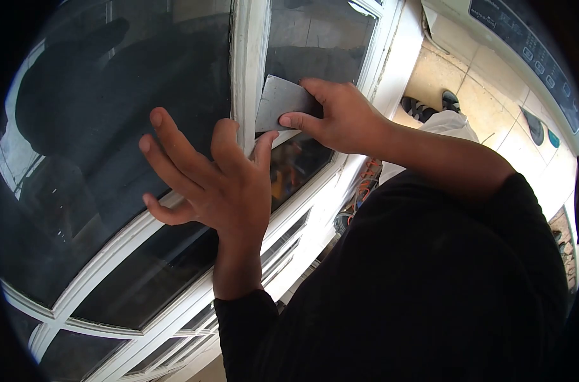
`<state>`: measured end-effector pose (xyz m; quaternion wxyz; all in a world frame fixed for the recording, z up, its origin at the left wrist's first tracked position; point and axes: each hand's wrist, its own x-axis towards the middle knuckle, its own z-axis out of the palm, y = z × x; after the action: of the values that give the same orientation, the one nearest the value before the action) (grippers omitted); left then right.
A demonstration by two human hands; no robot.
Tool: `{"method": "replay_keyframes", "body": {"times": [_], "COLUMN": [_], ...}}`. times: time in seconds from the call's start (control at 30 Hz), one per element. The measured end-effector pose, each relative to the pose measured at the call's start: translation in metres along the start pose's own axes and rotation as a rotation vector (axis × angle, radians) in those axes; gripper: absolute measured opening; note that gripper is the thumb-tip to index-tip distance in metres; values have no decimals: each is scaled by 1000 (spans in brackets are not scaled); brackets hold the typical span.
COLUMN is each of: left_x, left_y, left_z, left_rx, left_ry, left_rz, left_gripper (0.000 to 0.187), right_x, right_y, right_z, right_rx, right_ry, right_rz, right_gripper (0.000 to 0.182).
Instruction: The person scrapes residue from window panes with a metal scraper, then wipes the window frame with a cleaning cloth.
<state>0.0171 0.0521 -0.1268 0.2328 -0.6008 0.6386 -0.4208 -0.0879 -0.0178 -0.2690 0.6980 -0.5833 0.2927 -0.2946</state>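
Observation:
My right hand (340,118) grips a flat grey rectangular piece (282,102) between thumb and fingers. Its left edge lies along the upright white glazing bar (248,63) of a paned window or door, over the dark glass. Lower left of it is my left hand (229,181), fingers spread and holding nothing. The left thumb tip is close below the grey piece, and the index finger is bent beside the white bar. Dark glass panes (136,114) behind the left hand carry reflections.
White bars cross at the lower left (60,318). At the upper right stands a pale appliance with a button panel (525,44). Dark sandals (420,109) and a pale cloth (451,124) are on the tiled floor (493,95). Shoes with orange laces (367,178) sit beside the frame.

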Motion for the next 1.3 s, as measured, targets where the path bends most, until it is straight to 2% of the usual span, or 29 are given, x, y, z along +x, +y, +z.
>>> {"method": "replay_keyframes", "body": {"times": [0.07,0.2,0.27,0.37,0.57,0.8,1.07,1.3], "left_x": [4,4,5,3,2,1,3,2], "left_y": [2,-1,0,1,1,1,4,3], "left_z": [-2,2,1,4,8,13,16,19], "left_rx": [39,-9,-71,-62,-55,63,29,113], "left_ry": [-14,-20,-41,-30,2,30,38,54], "left_rz": [-2,9,-6,-9,-13,5,-30,1], "left_gripper": [77,77,64,64,68,72,64,69], "right_x": [2,2,4,3,4,6,12,12], "right_y": [1,-3,2,-2,2,12,5,-3], "right_z": [-4,-4,-3,-4,-10,-10,-16,-19], "right_rx": [10,-59,79,-39,2,-79,-94,-44], "right_ry": [-79,-59,-38,22,-10,37,-21,-37], "right_rz": [70,33,87,7,83,8,56,113], "right_gripper": [43,43,41,40,39,44,44,42]}}
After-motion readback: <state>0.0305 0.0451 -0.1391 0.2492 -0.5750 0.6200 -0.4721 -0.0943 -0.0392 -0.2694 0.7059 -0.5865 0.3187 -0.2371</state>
